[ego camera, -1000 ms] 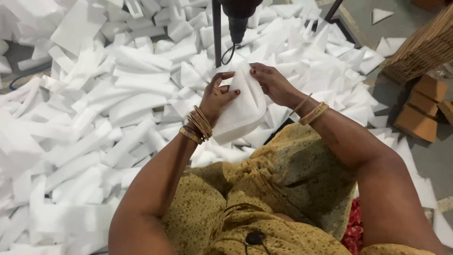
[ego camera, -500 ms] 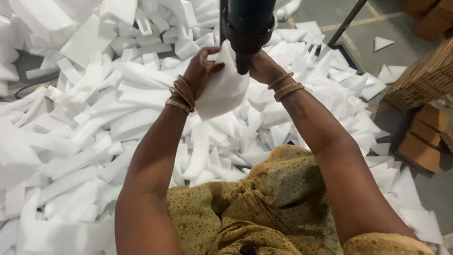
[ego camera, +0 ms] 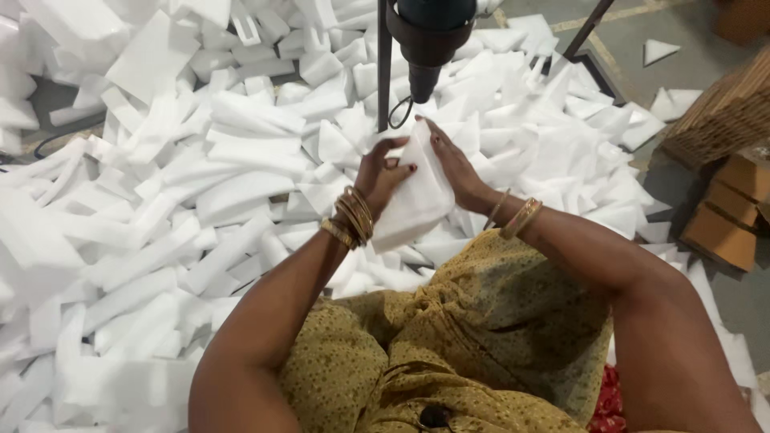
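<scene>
Both my hands hold one white foam piece (ego camera: 415,196) in front of me. My left hand (ego camera: 380,174) grips its left edge, with gold bangles on the wrist. My right hand (ego camera: 454,164) presses flat along its right edge. The top corner of the foam sits just below the tip of a dark hanging tool (ego camera: 428,44), which hangs beside a thin metal rod (ego camera: 384,64). I cannot tell whether the tip touches the foam. My lap is covered in mustard patterned cloth (ego camera: 457,345).
A large heap of white foam offcuts (ego camera: 184,184) covers the floor ahead and to the left. Brown cardboard pieces (ego camera: 726,216) and a woven basket (ego camera: 722,116) lie at the right. A dark slanted bar (ego camera: 589,28) stands behind the tool.
The foam piece and both hands were raised against the tool half a second ago. They have since come back down and sit just under its tip.
</scene>
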